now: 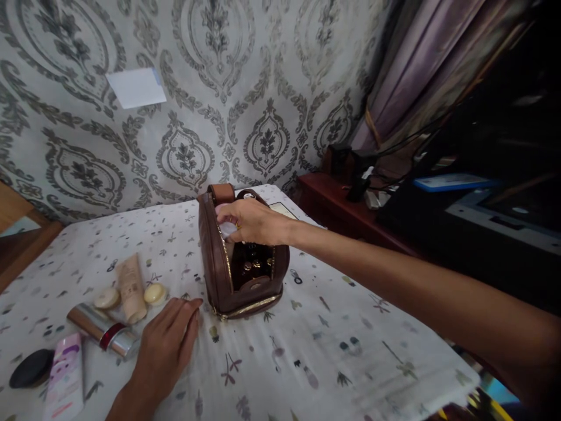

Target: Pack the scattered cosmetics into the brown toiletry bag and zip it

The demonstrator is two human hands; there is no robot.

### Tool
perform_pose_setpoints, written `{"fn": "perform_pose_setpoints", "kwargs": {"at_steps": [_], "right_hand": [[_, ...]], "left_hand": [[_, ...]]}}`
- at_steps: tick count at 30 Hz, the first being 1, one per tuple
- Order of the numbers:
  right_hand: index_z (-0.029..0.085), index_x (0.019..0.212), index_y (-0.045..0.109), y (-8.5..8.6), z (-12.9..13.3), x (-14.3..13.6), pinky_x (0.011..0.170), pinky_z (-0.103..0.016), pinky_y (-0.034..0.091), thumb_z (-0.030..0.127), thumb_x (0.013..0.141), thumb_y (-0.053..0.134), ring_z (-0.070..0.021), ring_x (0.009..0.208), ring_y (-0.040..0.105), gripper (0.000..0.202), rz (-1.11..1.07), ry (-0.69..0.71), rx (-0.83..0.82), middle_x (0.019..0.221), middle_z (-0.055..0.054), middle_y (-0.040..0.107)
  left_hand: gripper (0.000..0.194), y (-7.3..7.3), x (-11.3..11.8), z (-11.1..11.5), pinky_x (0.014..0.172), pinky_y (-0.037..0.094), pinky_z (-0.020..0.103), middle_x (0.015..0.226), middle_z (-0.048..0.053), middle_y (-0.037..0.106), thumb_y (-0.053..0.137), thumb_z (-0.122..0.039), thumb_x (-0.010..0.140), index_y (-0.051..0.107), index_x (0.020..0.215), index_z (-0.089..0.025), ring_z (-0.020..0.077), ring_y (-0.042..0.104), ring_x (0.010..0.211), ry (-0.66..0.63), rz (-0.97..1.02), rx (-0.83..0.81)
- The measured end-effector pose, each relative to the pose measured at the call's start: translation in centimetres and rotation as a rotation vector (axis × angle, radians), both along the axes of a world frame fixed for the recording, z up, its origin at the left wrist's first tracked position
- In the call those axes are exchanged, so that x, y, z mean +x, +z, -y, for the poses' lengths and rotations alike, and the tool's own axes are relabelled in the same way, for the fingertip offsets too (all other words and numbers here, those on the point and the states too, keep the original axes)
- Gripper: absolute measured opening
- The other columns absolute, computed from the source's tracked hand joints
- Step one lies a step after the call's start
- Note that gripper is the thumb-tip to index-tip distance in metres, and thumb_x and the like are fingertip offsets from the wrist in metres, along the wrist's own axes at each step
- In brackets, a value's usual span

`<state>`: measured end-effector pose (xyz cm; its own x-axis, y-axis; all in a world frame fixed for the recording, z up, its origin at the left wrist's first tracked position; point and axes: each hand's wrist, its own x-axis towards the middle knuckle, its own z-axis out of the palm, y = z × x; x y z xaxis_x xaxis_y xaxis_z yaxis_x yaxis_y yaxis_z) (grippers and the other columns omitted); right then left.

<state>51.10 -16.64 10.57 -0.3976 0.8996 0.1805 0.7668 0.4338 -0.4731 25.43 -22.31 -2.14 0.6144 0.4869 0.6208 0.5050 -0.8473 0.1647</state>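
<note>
A dark brown bag stands unzipped on the patterned white cloth, with small shiny items in its dark interior. Over its opening, my right hand pinches a pale pink and white item at the left rim. My left hand rests on the cloth in front of the bag, its fingers loosely together and their undersides hidden. Beside it lie a beige tube, a round cream jar, a small yellow round item and a silver cylinder with a red band.
At the lower left are a pink and white tube and a black oval item. Behind the bag rises a patterned wall. A dark red ledge with cables and a black surface stand at the right.
</note>
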Motion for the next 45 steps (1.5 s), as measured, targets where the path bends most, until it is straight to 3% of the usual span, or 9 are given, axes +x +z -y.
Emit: {"fn": "perform_pose_setpoints", "kwargs": {"at_steps": [10, 18, 30, 45], "right_hand": [[0.014, 0.082, 0.066, 0.2, 0.8, 0.9, 0.067, -0.024, 0.033, -0.001, 0.07, 0.066, -0.0127, 0.074, 0.052, 0.018, 0.183, 0.173, -0.083, 0.077, 0.001, 0.058], [0.017, 0.088, 0.067, 0.9, 1.0, 0.5, 0.059, -0.028, 0.027, 0.009, 0.076, 0.061, -0.0155, 0.067, 0.052, 0.016, 0.374, 0.129, -0.053, 0.075, -0.002, 0.06], [0.016, 0.094, 0.065, -0.1, 1.0, 1.2, 0.063, -0.027, 0.03, 0.015, 0.079, 0.065, -0.0178, 0.078, 0.056, 0.015, 0.345, 0.173, -0.002, 0.084, -0.004, 0.062], [0.017, 0.105, 0.068, 1.0, 1.6, 1.2, 0.071, -0.026, 0.035, 0.012, 0.079, 0.069, -0.0189, 0.092, 0.059, 0.026, 0.325, 0.134, -0.002, 0.101, -0.004, 0.066]], "left_hand": [[0.017, -0.4, 0.1, 0.0, 0.067, 0.05, 0.028, 0.081, 0.002, 0.061, 0.044, -0.015, 0.099, 0.059, 0.107, -0.017, 0.016, 0.062, 0.074, -0.015, -0.033, -0.029], [0.021, -0.7, 0.3, -0.1, 0.066, 0.053, 0.028, 0.08, 0.003, 0.063, 0.042, -0.018, 0.1, 0.061, 0.106, -0.019, 0.0166, 0.064, 0.073, -0.018, -0.043, -0.035], [0.022, -1.2, 0.0, -0.4, 0.063, 0.055, 0.029, 0.083, 0.004, 0.065, 0.039, -0.022, 0.101, 0.061, 0.102, -0.019, 0.017, 0.065, 0.072, -0.018, -0.074, -0.027], [0.021, -0.9, -0.1, -0.3, 0.066, 0.053, 0.029, 0.084, 0.003, 0.063, 0.039, -0.021, 0.102, 0.059, 0.107, -0.019, 0.0174, 0.065, 0.075, -0.016, -0.094, -0.025]]}}
